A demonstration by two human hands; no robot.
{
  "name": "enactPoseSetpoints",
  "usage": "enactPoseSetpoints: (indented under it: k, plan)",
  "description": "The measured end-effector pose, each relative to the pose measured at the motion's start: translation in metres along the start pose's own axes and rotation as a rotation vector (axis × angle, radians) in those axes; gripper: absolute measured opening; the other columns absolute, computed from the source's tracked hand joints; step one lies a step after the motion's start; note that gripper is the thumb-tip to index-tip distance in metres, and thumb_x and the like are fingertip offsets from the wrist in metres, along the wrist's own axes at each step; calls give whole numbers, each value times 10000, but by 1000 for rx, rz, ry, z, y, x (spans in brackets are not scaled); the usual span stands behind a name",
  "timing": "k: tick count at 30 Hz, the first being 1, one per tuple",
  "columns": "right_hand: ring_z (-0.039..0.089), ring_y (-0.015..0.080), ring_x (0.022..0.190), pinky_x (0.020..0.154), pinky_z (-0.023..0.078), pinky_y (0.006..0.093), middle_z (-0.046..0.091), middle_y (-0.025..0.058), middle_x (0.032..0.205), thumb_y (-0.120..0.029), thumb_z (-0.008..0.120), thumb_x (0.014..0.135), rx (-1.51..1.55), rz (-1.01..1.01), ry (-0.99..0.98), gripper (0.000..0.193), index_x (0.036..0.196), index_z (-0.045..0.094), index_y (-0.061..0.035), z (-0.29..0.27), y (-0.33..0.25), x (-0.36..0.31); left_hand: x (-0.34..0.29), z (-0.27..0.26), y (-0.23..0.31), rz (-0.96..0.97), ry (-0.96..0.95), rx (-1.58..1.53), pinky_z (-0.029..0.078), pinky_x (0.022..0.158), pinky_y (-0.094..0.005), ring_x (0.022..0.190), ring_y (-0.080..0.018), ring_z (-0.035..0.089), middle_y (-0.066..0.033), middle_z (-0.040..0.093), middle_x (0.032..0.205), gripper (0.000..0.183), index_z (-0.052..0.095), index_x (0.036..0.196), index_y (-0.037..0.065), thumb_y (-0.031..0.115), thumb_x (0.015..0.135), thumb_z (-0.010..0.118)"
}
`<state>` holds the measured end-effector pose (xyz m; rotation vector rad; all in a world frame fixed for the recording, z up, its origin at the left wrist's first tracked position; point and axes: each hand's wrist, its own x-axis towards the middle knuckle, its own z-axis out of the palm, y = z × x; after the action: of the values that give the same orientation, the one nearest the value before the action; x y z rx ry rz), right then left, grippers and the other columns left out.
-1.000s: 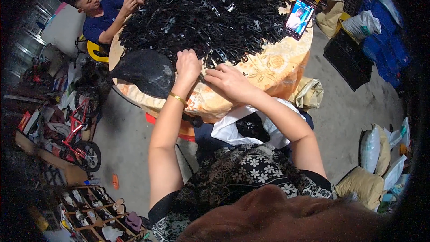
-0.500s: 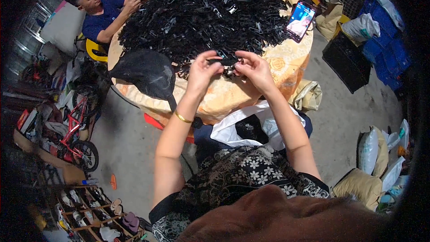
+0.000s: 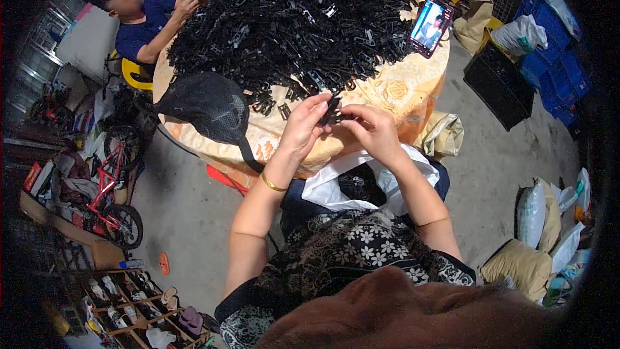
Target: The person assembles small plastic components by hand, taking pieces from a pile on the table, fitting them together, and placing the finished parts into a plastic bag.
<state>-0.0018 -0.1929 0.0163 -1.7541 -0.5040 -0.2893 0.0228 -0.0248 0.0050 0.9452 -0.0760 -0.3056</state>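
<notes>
Over the near side of the table [image 3: 402, 94], the left hand [image 3: 302, 130], fingers curled, and the right hand [image 3: 376, 132], fingertips nearly closed, held dark pieces [image 3: 331, 114] between them. A black heap [image 3: 290, 32] lay beyond, a mesh cap [image 3: 205, 106] left, a phone [image 3: 431, 28] right.
</notes>
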Motion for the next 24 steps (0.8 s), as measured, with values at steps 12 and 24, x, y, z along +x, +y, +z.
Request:
enactPoseSetpoints:
  k: [12,24]
  plan:
    - [552,234,655,585,447,314,582,85,702,-47,671,646,-493,-388,79,204,842,613,-48,-3,-4,5,-20,7,5,5,18,175,513,751,-243,814,-153,586,-113,541,1000,279,452,1118,-32,104,875,475]
    - [515,233,712,610,429,316,519,72,738,-86,690,623,-483,-388,36,217,827,621,-61,10,-6,3,-21,-4,-2,-66,-11,134,509,751,-238,845,-146,591,-100,577,990,402,396,1212,-10,25,831,521]
